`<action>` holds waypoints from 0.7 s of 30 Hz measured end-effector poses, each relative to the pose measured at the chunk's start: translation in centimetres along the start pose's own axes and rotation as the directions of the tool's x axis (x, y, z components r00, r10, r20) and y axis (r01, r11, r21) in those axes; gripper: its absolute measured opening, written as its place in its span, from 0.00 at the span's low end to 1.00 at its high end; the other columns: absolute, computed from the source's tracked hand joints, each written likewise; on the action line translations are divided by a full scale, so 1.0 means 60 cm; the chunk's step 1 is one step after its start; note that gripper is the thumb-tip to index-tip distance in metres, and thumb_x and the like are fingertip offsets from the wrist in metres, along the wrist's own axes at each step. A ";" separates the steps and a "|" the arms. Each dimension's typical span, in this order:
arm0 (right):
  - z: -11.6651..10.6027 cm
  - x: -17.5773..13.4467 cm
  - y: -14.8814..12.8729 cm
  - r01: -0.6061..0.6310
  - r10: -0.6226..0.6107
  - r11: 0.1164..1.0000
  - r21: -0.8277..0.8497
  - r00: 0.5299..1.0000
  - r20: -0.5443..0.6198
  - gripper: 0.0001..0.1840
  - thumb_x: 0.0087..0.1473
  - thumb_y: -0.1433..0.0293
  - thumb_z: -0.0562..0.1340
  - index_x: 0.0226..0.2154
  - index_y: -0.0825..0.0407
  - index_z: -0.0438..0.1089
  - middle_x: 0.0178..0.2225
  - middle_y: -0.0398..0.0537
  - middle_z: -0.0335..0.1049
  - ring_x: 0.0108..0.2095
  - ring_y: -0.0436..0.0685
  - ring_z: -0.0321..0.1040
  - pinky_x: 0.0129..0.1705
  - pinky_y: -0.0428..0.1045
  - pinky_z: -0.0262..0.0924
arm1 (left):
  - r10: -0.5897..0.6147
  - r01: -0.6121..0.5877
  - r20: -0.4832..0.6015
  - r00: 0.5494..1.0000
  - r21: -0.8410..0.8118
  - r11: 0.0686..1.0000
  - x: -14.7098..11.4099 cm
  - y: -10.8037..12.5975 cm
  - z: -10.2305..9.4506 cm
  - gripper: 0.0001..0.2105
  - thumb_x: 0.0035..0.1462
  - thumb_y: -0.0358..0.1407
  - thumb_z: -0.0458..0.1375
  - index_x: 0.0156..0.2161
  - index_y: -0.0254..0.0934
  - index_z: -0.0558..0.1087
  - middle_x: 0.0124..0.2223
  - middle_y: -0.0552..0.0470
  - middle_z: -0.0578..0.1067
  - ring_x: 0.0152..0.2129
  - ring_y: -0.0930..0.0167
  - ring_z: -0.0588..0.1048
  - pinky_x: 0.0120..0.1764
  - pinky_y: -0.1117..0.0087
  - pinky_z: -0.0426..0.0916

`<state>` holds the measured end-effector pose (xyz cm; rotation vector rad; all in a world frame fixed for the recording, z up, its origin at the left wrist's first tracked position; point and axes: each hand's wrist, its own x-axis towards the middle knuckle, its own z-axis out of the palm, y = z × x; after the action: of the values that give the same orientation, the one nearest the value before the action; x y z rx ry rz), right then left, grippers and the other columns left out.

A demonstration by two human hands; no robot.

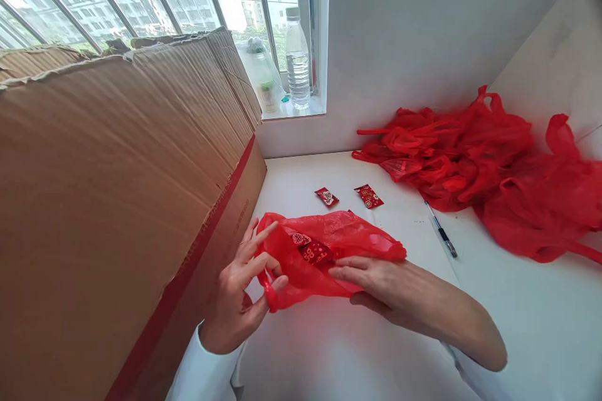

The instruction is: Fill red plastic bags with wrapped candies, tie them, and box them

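Note:
A thin red plastic bag (348, 232) lies spread on the white table in front of me, its mouth toward the left. My left hand (247, 285) pinches the bag's near left edge between thumb and curled fingers, while the index finger reaches up across the mouth. Inside show small dark-red printed packets (316, 253) with gold and pale markings; how many is partly hidden. Over the bag's right part rests my right hand (371, 279), fingers stretched out with tips beside the packets, thumb apart at the near edge. Two similar packets, one left (327, 197) and one right (369, 196), lie beyond the bag.
A tall cardboard box (141, 138) stands close on the left. Crumpled red plastic bags (451, 144) are heaped at the back right, with a pen (442, 230) before them. A clear water bottle (298, 66) and a lidded cup (264, 78) stand on the windowsill (301, 111).

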<state>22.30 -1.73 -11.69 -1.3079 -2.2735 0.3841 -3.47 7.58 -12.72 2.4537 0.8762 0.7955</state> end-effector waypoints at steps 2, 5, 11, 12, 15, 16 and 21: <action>-0.023 0.003 -0.011 0.065 -0.066 0.997 -0.028 0.998 -0.013 0.18 0.59 0.75 0.53 0.50 0.47 0.66 0.45 0.46 0.71 0.43 0.51 0.68 0.41 0.45 0.66 | -0.018 0.012 -0.055 0.998 -0.107 0.994 -0.007 0.009 -0.015 0.04 0.54 0.28 0.55 0.29 0.38 0.68 0.59 0.49 0.65 0.61 0.57 0.54 0.59 0.50 0.53; -0.044 0.013 -0.001 -0.037 -0.036 0.961 -0.274 0.966 -0.255 0.19 0.55 0.70 0.60 0.51 0.49 0.66 0.53 0.54 0.64 0.54 0.63 0.59 0.52 0.58 0.58 | -0.160 0.083 -0.166 0.973 -0.395 0.915 -0.006 0.018 -0.028 0.07 0.53 0.29 0.55 0.26 0.38 0.67 0.54 0.51 0.70 0.59 0.57 0.58 0.57 0.53 0.57; -0.047 0.048 0.115 -0.328 0.336 0.913 -0.242 0.942 -0.010 0.09 0.54 0.71 0.58 0.38 0.50 0.72 0.35 0.49 0.72 0.32 0.55 0.67 0.32 0.49 0.58 | -0.440 0.157 0.020 0.898 -0.948 0.278 0.035 0.005 -0.024 0.07 0.49 0.35 0.53 0.22 0.38 0.67 0.48 0.50 0.74 0.51 0.57 0.68 0.44 0.57 0.70; -0.051 0.055 0.133 -0.330 0.344 0.931 -0.154 0.936 0.071 0.08 0.55 0.71 0.57 0.35 0.50 0.72 0.29 0.45 0.70 0.27 0.52 0.65 0.28 0.47 0.55 | -0.450 0.145 0.029 0.892 -0.964 0.225 0.044 0.002 -0.022 0.07 0.49 0.36 0.52 0.24 0.38 0.69 0.47 0.49 0.74 0.51 0.57 0.68 0.44 0.56 0.70; -0.071 0.084 0.166 -0.332 0.311 0.928 0.167 0.940 0.141 0.07 0.54 0.67 0.58 0.31 0.51 0.71 0.24 0.42 0.67 0.24 0.48 0.61 0.26 0.45 0.52 | -0.444 0.061 -0.052 0.895 -0.970 0.237 0.071 -0.003 -0.016 0.08 0.50 0.36 0.53 0.34 0.42 0.73 0.45 0.50 0.75 0.50 0.59 0.69 0.45 0.57 0.69; -0.079 0.096 0.170 -0.334 0.317 0.889 0.314 0.942 0.106 0.08 0.53 0.66 0.59 0.33 0.51 0.71 0.24 0.41 0.66 0.23 0.48 0.61 0.25 0.45 0.52 | -0.425 0.037 -0.091 0.901 -0.959 0.282 0.081 -0.003 -0.014 0.10 0.50 0.35 0.54 0.39 0.43 0.73 0.45 0.51 0.75 0.50 0.60 0.69 0.45 0.59 0.69; -0.116 0.161 0.147 -0.013 0.451 0.467 0.884 0.863 -0.226 0.19 0.46 0.66 0.65 0.42 0.50 0.66 0.26 0.38 0.63 0.22 0.44 0.55 0.25 0.43 0.54 | -0.300 -0.049 -0.254 0.919 -0.831 0.555 0.132 0.008 -0.026 0.23 0.51 0.34 0.58 0.53 0.50 0.64 0.45 0.52 0.74 0.49 0.62 0.69 0.39 0.66 0.68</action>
<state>28.37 11.05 -7.36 -0.9792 -1.1528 1.0610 0.83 12.85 -8.34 1.3868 0.5702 1.2834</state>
